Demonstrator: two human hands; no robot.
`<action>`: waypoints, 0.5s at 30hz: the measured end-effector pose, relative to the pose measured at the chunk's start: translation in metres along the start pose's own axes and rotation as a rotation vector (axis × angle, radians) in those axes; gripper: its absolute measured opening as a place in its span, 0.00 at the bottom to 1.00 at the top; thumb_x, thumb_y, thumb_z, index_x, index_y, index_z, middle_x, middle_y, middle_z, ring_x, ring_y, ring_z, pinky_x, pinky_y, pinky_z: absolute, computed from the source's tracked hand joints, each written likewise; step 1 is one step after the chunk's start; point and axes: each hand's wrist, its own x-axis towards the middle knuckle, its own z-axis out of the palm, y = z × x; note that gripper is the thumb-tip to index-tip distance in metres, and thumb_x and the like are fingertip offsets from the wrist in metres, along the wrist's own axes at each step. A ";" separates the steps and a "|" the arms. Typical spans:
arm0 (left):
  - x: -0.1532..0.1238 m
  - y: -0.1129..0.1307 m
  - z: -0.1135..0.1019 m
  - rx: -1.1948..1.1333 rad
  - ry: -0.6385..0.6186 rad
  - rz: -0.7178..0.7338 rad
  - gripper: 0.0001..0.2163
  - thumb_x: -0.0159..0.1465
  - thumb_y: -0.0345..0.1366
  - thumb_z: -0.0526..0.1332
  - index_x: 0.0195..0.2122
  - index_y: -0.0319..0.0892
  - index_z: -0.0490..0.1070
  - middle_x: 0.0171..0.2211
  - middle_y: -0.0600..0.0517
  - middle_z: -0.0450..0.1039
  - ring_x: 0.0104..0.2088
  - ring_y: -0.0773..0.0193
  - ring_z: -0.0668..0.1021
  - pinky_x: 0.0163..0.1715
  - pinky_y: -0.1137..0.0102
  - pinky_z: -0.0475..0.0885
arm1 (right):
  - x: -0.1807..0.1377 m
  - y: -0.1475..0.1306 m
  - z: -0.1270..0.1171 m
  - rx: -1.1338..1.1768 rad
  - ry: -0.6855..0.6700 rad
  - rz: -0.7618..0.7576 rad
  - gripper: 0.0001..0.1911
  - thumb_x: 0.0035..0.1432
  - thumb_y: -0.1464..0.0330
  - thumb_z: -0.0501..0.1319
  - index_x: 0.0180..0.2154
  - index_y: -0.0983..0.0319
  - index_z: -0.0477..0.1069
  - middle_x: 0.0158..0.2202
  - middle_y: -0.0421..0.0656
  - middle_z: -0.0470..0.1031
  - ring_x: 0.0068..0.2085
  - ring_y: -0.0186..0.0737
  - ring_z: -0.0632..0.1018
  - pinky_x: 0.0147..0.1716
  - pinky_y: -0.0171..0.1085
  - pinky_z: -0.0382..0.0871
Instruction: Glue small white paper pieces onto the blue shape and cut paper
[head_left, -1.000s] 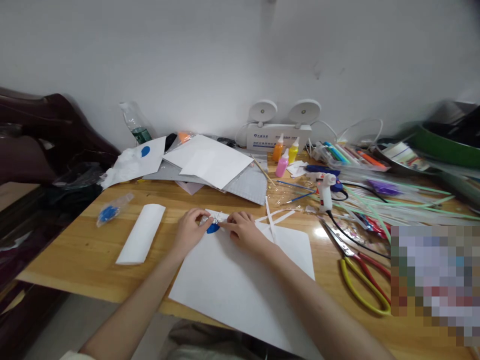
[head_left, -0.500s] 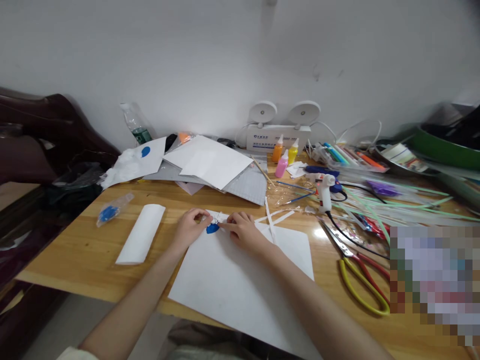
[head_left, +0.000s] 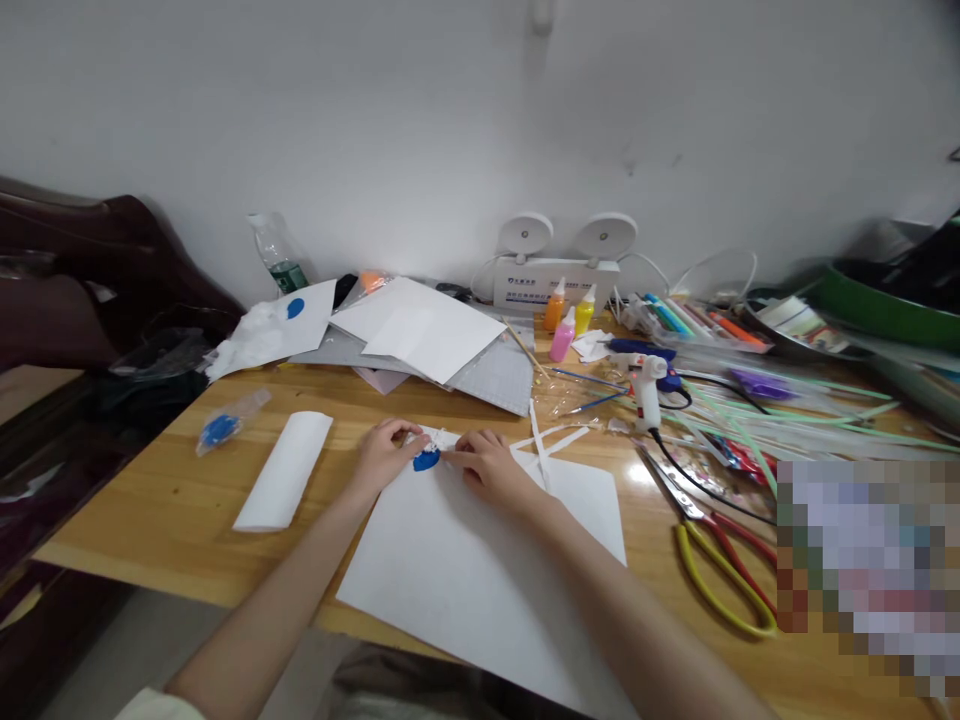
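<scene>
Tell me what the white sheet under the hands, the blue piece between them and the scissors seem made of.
White sheet: probably paper or thin card, matte; it looks thin, flat and straight-edged.
Blue piece: perhaps modelling clay, going by its solid colour; too small to be sure of material or finish.
Scissors: metal blades, by their grey shine; smooth yellow and red handles, likely plastic or plastic-coated.

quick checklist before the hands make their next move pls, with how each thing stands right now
1. Left hand at the white bits by the blue piece: ok.
2. Right hand close by, on the other side of them: ok.
3. Firm grip on the white bits: cannot tell, too small.
4. White sheet wholly on the table: not ok, its near edge overhangs.
5. Scissors clear of both hands: ok, lying off to the right.
6. Glue gun cool: cannot tell.
</scene>
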 end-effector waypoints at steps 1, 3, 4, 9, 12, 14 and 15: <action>0.000 0.000 0.000 -0.001 0.002 0.004 0.12 0.48 0.45 0.60 0.29 0.43 0.72 0.32 0.51 0.72 0.33 0.62 0.72 0.37 0.68 0.65 | 0.000 0.000 0.000 0.008 0.001 -0.005 0.25 0.49 0.80 0.53 0.47 0.54 0.67 0.37 0.44 0.68 0.40 0.40 0.64 0.39 0.38 0.53; -0.001 0.001 -0.001 -0.004 0.004 0.014 0.12 0.47 0.45 0.61 0.29 0.43 0.72 0.33 0.51 0.72 0.34 0.62 0.72 0.38 0.68 0.65 | -0.001 0.001 -0.001 0.024 0.012 -0.016 0.23 0.49 0.80 0.53 0.46 0.55 0.68 0.37 0.44 0.69 0.40 0.40 0.65 0.40 0.38 0.53; -0.002 0.002 -0.001 -0.005 0.004 0.019 0.12 0.47 0.45 0.61 0.29 0.44 0.71 0.33 0.52 0.72 0.34 0.62 0.72 0.38 0.68 0.65 | -0.002 0.001 -0.002 0.034 0.024 -0.021 0.23 0.50 0.80 0.53 0.45 0.56 0.68 0.37 0.44 0.69 0.40 0.40 0.65 0.40 0.39 0.53; -0.002 0.002 -0.001 -0.017 0.002 0.022 0.12 0.48 0.45 0.60 0.29 0.44 0.71 0.33 0.52 0.72 0.35 0.62 0.72 0.38 0.68 0.65 | -0.004 0.004 -0.014 0.124 0.194 -0.018 0.17 0.51 0.80 0.52 0.40 0.60 0.71 0.33 0.43 0.72 0.37 0.39 0.68 0.39 0.39 0.55; 0.000 0.001 -0.001 -0.024 -0.002 0.009 0.12 0.48 0.45 0.60 0.29 0.43 0.72 0.33 0.51 0.72 0.34 0.62 0.72 0.37 0.67 0.65 | -0.007 0.006 -0.026 0.188 0.369 0.019 0.14 0.52 0.79 0.50 0.35 0.61 0.72 0.30 0.43 0.73 0.37 0.39 0.69 0.39 0.40 0.58; 0.000 0.000 0.000 -0.029 -0.003 0.004 0.13 0.47 0.46 0.60 0.29 0.43 0.72 0.33 0.51 0.72 0.34 0.62 0.72 0.38 0.67 0.65 | -0.009 0.008 -0.034 0.223 0.456 0.041 0.13 0.53 0.78 0.50 0.33 0.61 0.71 0.29 0.43 0.72 0.36 0.40 0.69 0.38 0.40 0.60; 0.000 0.000 0.000 -0.031 -0.003 0.003 0.13 0.47 0.46 0.60 0.29 0.43 0.72 0.34 0.51 0.71 0.35 0.62 0.72 0.38 0.67 0.65 | -0.010 0.009 -0.038 0.238 0.488 0.051 0.13 0.53 0.77 0.50 0.32 0.61 0.71 0.29 0.43 0.72 0.36 0.40 0.70 0.37 0.39 0.61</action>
